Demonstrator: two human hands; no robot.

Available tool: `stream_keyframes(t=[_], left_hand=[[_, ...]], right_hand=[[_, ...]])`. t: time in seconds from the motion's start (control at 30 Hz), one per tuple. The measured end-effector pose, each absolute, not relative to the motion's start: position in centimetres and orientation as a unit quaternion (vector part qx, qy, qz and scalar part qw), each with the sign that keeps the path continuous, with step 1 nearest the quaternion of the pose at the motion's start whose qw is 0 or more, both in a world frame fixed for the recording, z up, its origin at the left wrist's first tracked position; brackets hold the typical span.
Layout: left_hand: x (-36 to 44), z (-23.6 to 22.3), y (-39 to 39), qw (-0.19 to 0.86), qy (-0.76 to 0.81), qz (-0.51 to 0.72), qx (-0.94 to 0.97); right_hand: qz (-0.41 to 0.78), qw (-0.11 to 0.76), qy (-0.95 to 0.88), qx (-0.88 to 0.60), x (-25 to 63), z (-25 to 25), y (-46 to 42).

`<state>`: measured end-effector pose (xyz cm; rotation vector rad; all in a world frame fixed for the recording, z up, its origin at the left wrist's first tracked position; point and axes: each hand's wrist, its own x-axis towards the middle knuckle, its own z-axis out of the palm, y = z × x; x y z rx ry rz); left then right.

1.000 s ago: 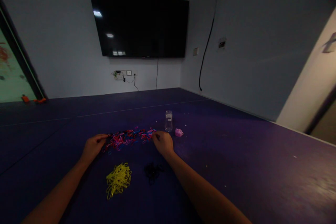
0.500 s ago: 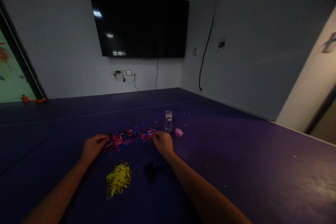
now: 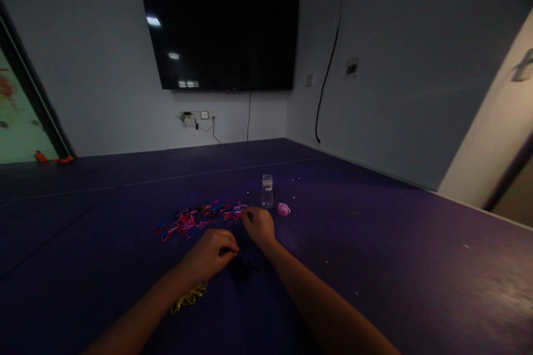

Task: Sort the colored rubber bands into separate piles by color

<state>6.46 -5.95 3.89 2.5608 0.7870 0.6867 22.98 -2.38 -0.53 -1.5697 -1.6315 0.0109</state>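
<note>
Left hand: our left hand (image 3: 214,252) has left the left end of the heap of small, elastic-looking loops in pink, red, blue and black (image 3: 189,222) and come to the small heap of black loops (image 3: 244,270). Its thumb and fingertips are pinched close together; we cannot tell whether a loop is between them.
Right hand: our right hand (image 3: 259,224) has stayed at the right end of the mixed heap, fingers curled down; its fingertips are hidden, so we cannot tell whether it grips anything.
What the shift means: our hands now work at two different heaps, and the mixed heap's left end lies uncovered.
Yellow heap: the bright yellow thin loops (image 3: 190,295) are now partly covered by our left forearm (image 3: 145,305).
Bottle and cap: the clear, waisted bottle (image 3: 267,193) stands upright beyond our right hand, the rounded pink cap with a loop (image 3: 283,209) just right of it.
Floor: all three heaps lie on the smooth purple floor (image 3: 375,244), farther from its far edge than the bottle.
</note>
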Motion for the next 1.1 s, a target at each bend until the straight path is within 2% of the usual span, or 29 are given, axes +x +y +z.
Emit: stream_keyframes(t=[0.13, 0.37, 0.63, 0.73, 0.87, 0.97, 1.1], left_hand=[[7.2, 2.6, -6.9, 0.185, 0.273, 0.221, 0.918], [6.8, 3.4, -6.7, 0.248, 0.267, 0.187, 0.912], [6.9, 3.7, -7.0, 0.229, 0.309, 0.213, 0.898], [6.4, 4.8, -6.4, 0.183, 0.323, 0.241, 0.897], [3.5, 5.5, -3.6, 0.047, 0.383, 0.331, 0.861], [-0.2, 4.3, -0.4, -0.051, 0.443, 0.359, 0.82], [-5.0, 1.2, 3.1, -0.082, 0.501, 0.326, 0.798]], right_hand=[[0.0, 0.419, -0.653, -0.63, 22.9, -0.4, -2.4], [-0.003, 0.412, -0.654, -0.634, 22.9, -0.4, -2.5], [-0.006, 0.406, -0.658, -0.634, 23.0, -0.6, -2.3], [-0.003, 0.408, -0.657, -0.634, 23.0, -0.6, -2.2], [0.001, 0.412, -0.658, -0.631, 23.0, -0.5, -2.3], [0.003, 0.414, -0.655, -0.632, 22.9, -0.5, -2.4], [0.005, 0.415, -0.654, -0.633, 22.9, -0.5, -2.4]])
